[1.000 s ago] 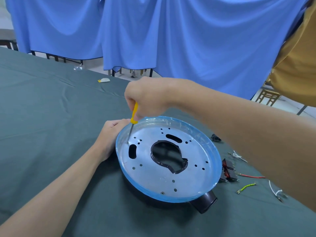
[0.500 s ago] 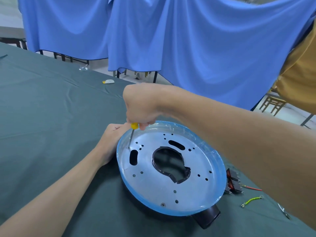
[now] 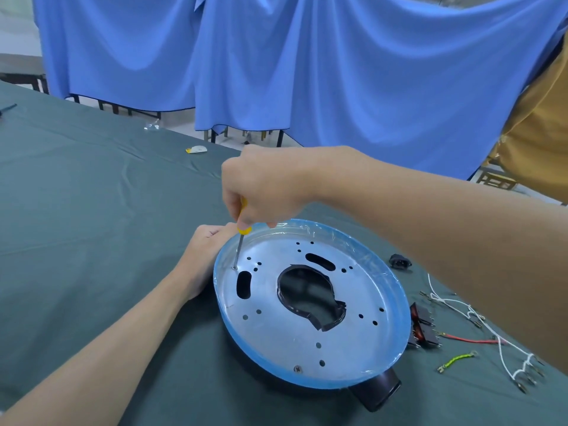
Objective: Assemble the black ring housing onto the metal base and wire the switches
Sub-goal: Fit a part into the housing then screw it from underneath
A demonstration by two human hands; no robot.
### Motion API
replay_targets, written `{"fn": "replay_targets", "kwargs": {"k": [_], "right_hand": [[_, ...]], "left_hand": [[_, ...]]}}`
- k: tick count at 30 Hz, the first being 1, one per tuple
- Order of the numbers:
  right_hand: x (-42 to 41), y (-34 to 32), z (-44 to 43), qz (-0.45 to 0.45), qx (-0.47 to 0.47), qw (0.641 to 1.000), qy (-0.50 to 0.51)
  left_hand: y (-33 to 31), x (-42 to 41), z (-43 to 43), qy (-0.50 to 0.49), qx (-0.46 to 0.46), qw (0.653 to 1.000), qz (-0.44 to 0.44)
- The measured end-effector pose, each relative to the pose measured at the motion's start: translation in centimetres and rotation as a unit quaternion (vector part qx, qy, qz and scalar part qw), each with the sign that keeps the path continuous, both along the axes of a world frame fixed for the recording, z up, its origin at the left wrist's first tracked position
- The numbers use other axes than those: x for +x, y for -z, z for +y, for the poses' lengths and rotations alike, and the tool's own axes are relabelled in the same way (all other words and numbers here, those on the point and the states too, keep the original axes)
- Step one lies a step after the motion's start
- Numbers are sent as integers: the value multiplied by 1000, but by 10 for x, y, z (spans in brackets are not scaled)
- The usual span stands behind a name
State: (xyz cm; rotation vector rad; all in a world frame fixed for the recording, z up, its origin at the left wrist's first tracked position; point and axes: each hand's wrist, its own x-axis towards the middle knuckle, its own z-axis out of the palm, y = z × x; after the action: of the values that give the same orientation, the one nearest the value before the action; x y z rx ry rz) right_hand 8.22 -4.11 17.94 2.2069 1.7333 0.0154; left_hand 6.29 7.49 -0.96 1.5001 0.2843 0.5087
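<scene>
The metal base [image 3: 276, 333], its rim wrapped in blue film, sits on the black ring housing [image 3: 378, 392] on the green-clothed bench [image 3: 92, 226], well in from the far edge. The right hand [image 3: 264, 186] has its fingers closed round the yellow handle of a screwdriver [image 3: 242, 226]. The tool is nearly upright, with its tip on a screw [image 3: 235, 267] by the base's left rim. The left hand [image 3: 203, 259] curls against that rim and appears to grip it, though its fingertips are hidden. The switches [image 3: 422, 329] and loose wires [image 3: 457, 361] lie just right of the base.

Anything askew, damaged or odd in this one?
Nothing is damaged or spilled. The blue film on the metal base's rim is wrinkled at the far edge, near the right hand gripping the screwdriver. Loose wires lie scattered right of the base.
</scene>
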Motion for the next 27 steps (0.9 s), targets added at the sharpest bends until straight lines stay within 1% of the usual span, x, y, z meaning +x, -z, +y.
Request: {"fn": "replay_targets", "kwargs": {"k": [3,6,9,11,13,15,16,17,19,20,22,23,25,27], "right_hand": [[-1,3,0,-37,19,999,-25],[-5,5,6,-14,40,999,14],[-6,7,16,46,9,994,103],[-2,6,15,115,5,981,157],[0,3,8,167,14,969,181],[0,1,0,188,14,965,179],[0,0,-2,174,10,971,166],[0,-1,-5,138,6,980,142],[1,-2,-5,53,1,996,78],[0,-3,-5,28,8,998,55],[-2,-3,-7,9,26,999,21],[-3,-2,-8,8,37,999,10],[-1,1,-9,5,54,999,-2],[-2,7,-9,2,65,998,-9]], "left_hand": [[0,0,-1,-7,0,1000,4],[1,1,0,-12,5,1000,5],[-1,-2,-1,-3,-2,1000,-3],[-2,-3,-2,3,-4,1000,0],[0,-3,-3,4,-3,1000,-1],[-1,-3,-4,-4,-7,1000,7],[-4,-3,-4,-6,-7,1000,16],[-6,-4,-3,-5,4,1000,27],[-12,-10,0,-6,61,995,73],[-14,-16,3,-4,89,990,108],[-20,-31,5,42,112,978,171],[-22,-40,5,73,116,972,190],[-24,-57,3,115,130,965,195],[-25,-69,-3,143,134,965,177]]}}
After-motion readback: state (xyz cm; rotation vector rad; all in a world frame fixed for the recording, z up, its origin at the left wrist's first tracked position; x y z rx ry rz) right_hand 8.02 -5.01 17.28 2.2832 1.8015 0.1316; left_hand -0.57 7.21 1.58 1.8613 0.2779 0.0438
